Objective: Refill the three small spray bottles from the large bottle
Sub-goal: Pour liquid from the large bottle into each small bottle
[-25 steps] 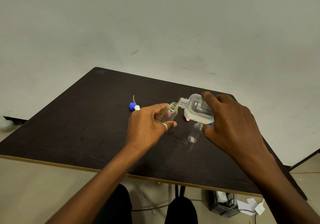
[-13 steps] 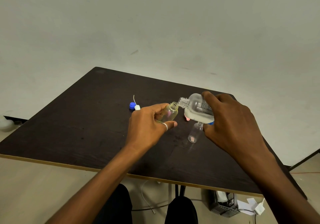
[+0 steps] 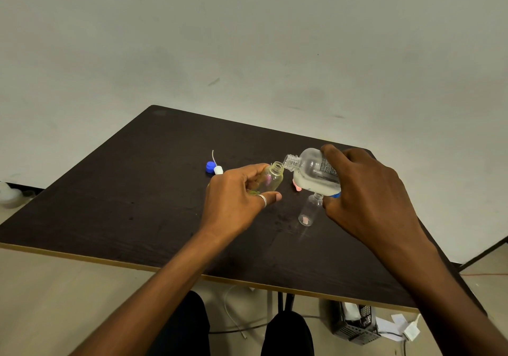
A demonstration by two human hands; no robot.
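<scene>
You have a single view: the wide-angle camera on your head looks forward and down, from near, onto the dark rectangular wooden table (image 3: 115, 207), with the pale wall (image 3: 247, 39) behind.

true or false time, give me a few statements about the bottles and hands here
1. The right hand holds the large bottle tipped, its neck toward the mouth of the small bottle gripped by the left hand. True.
2. The large bottle is full to the neck. False: whitish liquid fills only its lower side.
3. A blue cap lies on the table beyond the left hand. True.
4. No other bottle stands on the table. False: an empty clear bottle stands upright just below the large bottle, beside the right hand.
</scene>
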